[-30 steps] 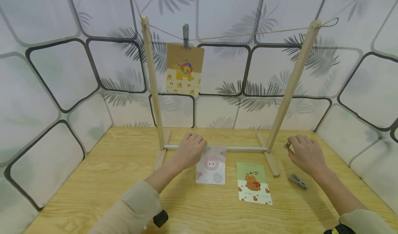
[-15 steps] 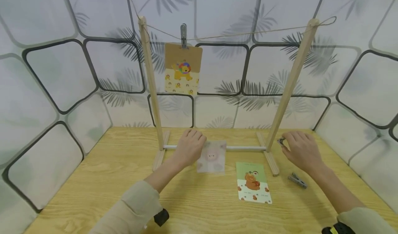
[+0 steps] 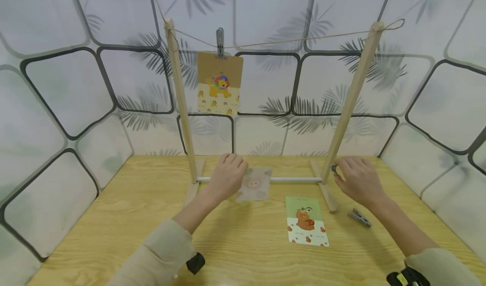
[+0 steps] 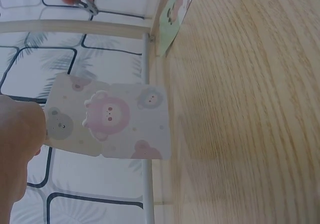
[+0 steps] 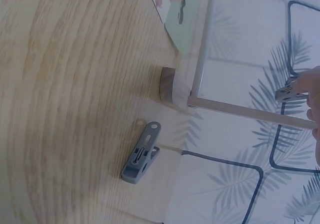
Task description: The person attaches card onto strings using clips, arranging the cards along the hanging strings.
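Altogether three cards [image 3: 256,185], three clips [image 3: 359,218], two hands [image 3: 228,177], one frame [image 3: 355,92].

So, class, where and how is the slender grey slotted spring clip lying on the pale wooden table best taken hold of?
Probably pinch the spread arm ends of that slender grey slotted clip from above, on the side facing the wooden frame: its two arms stand apart there and meet at the other end. The right hand is nearest but holds another grey clip.
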`<state>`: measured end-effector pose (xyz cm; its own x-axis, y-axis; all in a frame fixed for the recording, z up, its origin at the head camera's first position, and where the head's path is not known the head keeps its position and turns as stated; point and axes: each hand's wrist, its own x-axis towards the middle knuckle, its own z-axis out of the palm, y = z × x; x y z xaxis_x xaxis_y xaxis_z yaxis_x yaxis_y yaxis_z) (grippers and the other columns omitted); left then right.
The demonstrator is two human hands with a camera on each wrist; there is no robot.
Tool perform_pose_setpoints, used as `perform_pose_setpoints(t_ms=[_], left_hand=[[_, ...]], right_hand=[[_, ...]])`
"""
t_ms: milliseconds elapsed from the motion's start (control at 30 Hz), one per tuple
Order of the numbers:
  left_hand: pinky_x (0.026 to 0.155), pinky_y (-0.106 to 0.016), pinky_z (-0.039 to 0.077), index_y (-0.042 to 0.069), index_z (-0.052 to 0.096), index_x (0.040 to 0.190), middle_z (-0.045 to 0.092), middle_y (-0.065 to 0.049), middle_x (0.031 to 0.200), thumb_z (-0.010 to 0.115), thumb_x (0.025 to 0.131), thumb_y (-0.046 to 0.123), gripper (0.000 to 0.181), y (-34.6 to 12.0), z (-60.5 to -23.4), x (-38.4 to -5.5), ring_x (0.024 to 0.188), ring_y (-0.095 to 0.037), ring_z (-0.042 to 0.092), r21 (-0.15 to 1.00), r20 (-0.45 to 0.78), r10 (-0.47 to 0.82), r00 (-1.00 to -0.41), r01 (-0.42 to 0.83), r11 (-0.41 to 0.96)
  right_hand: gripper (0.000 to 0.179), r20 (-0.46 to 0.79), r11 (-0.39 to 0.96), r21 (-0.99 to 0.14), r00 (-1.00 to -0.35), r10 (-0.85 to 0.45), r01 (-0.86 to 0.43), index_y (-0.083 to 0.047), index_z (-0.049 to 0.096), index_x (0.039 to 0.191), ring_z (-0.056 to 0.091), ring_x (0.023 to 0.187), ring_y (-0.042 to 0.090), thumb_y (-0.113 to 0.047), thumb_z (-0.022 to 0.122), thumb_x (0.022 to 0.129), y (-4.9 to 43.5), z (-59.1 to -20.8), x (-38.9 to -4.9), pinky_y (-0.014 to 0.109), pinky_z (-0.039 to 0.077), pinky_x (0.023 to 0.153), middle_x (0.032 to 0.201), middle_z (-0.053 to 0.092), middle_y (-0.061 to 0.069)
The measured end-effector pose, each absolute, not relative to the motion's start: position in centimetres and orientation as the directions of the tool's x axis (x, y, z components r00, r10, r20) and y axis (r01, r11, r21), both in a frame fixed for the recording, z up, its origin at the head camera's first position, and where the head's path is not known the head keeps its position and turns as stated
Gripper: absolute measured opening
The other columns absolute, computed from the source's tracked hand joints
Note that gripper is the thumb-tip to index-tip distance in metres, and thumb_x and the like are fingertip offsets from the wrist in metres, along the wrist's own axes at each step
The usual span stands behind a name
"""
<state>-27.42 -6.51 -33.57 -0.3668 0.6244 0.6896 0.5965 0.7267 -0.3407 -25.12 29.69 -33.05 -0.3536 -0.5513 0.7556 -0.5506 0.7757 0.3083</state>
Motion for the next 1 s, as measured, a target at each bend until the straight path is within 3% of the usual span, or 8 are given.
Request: perform_pose_setpoints(t_ms=[300, 500, 700, 1000], left_hand=[[0.079, -0.037, 0.044, 0.005, 0.060, 0.079, 0.055, -0.007, 0.077, 0.051, 0.080, -0.002, 0.012, -6.8, -32.8, -27.7, 0.078, -0.025, 0.054, -0.363, 0.711, 0.617, -0.338, 0.574, 0.734], [0.076, -0.037, 0.043, 0.005, 0.059, 0.078, 0.054, -0.007, 0.074, 0.054, 0.082, 0.001, 0.008, -6.9, -32.3, -27.9, 0.074, -0.025, 0.053, -0.352, 0.734, 0.598, -0.323, 0.571, 0.741], [0.075, -0.037, 0.042, 0.005, 0.059, 0.078, 0.052, -0.007, 0.073, 0.055, 0.083, 0.001, 0.008, -6.9, -31.7, -27.9, 0.072, -0.025, 0.052, -0.340, 0.744, 0.587, -0.319, 0.576, 0.744], [0.074, -0.037, 0.041, 0.004, 0.057, 0.075, 0.053, -0.008, 0.072, 0.050, 0.085, 0.001, 0.012, -6.6, -30.8, -28.1, 0.072, -0.026, 0.052, -0.325, 0.773, 0.557, -0.303, 0.565, 0.759]], right_hand=[[0.037, 0.761, 0.763, 0.326, -0.324, -0.562, -0.558, 0.006, 0.060, 0.092, 0.059, 0.076, 0.038, 0.001, 0.075, 0.059, 29.2, -32.7, -25.2, 0.049, 0.046, 0.063, 0.084, 0.062, 0.019], [0.037, 0.761, 0.763, 0.305, -0.336, -0.555, -0.570, 0.005, 0.060, 0.095, 0.058, 0.078, 0.037, -0.003, 0.074, 0.061, 28.7, -32.4, -25.1, 0.050, 0.046, 0.064, 0.085, 0.062, 0.018], [0.041, 0.777, 0.750, 0.308, -0.300, -0.553, -0.585, 0.005, 0.062, 0.095, 0.057, 0.078, 0.037, 0.001, 0.076, 0.057, 27.9, -31.9, -25.0, 0.049, 0.045, 0.062, 0.087, 0.060, 0.018], [0.041, 0.778, 0.735, 0.313, -0.282, -0.561, -0.601, 0.007, 0.061, 0.096, 0.056, 0.079, 0.037, 0.002, 0.076, 0.059, 26.9, -30.8, -25.0, 0.048, 0.044, 0.065, 0.088, 0.060, 0.019]])
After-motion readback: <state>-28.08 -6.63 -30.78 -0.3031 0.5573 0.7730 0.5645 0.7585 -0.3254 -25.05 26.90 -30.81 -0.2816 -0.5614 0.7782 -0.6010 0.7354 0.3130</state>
